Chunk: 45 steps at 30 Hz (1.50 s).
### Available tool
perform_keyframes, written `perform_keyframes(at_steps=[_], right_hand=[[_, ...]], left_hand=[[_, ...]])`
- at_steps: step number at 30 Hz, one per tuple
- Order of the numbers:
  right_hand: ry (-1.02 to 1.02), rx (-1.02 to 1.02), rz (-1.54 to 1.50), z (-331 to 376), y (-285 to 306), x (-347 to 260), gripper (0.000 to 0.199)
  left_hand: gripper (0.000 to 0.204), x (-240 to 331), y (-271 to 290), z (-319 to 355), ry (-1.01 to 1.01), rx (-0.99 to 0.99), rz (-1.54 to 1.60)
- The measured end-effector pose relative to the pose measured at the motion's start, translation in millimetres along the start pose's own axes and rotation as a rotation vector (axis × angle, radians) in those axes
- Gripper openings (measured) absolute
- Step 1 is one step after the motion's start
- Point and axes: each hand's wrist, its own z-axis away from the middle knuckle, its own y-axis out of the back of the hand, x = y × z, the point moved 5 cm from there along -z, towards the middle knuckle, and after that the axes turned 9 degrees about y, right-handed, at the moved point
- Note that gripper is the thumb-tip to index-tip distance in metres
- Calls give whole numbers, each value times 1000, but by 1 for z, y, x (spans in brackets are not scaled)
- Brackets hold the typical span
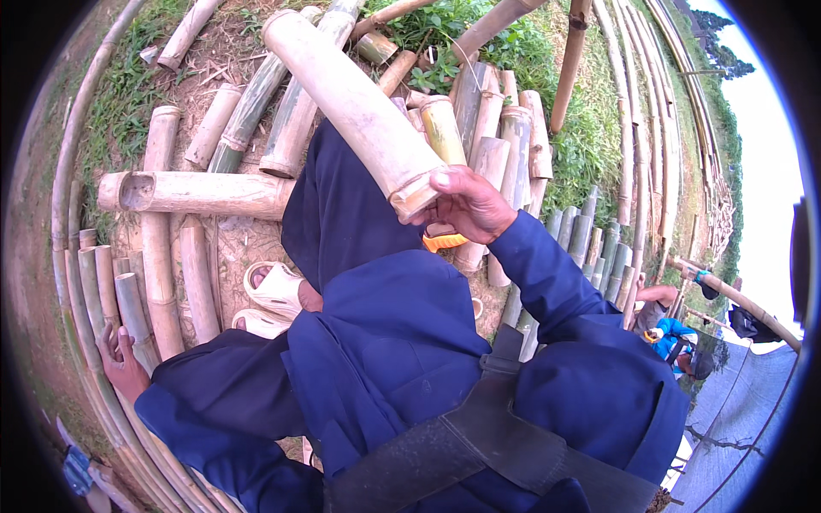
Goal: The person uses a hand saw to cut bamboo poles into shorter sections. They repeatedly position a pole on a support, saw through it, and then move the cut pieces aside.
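My right hand (470,205) grips the lower end of a thick, pale bamboo piece (351,107). The piece slants up and away to the left over my knee, its near end cut by a node. Far to the left, my left hand (125,363) reaches down with its fingers apart, against the upright ends of cut bamboo pieces (137,308); nothing shows gripped in it. A bamboo piece with a round notch (205,195) lies crosswise beyond my sandals. Just below my right hand is an orange object (443,242), mostly hidden.
Several cut bamboo pieces (513,137) lie in rows ahead. Greener ones (599,248) sit to the right. Long poles (637,145) border both sides. My cream sandal (272,286) rests on bare soil. A person in blue (676,338) is at the right, near a grey sheet (735,393).
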Motion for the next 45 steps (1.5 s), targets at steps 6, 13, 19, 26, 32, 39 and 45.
perform_keyframes(at_steps=[6,13,19,26,32,39,45], right_hand=[[32,354,-19,139,98,41,66],[65,726,177,205,216,55,50],[92,881,271,196,319,32,51],[77,1089,-33,150,370,29,80],[-255,1204,266,121,394,26,87],[584,749,1100,-48,203,-21,66],[658,-104,867,-192,-93,59,31]], left_hand=[[44,11,-4,7,-63,-95,-12],[46,19,-3,11,-12,-150,-49],[45,11,9,21,-12,-108,3],[45,-40,58,47,116,-50,124],[61,-72,61,112,341,-239,504],[61,-96,23,169,291,-249,1064],[54,-190,-36,199,624,65,991]])
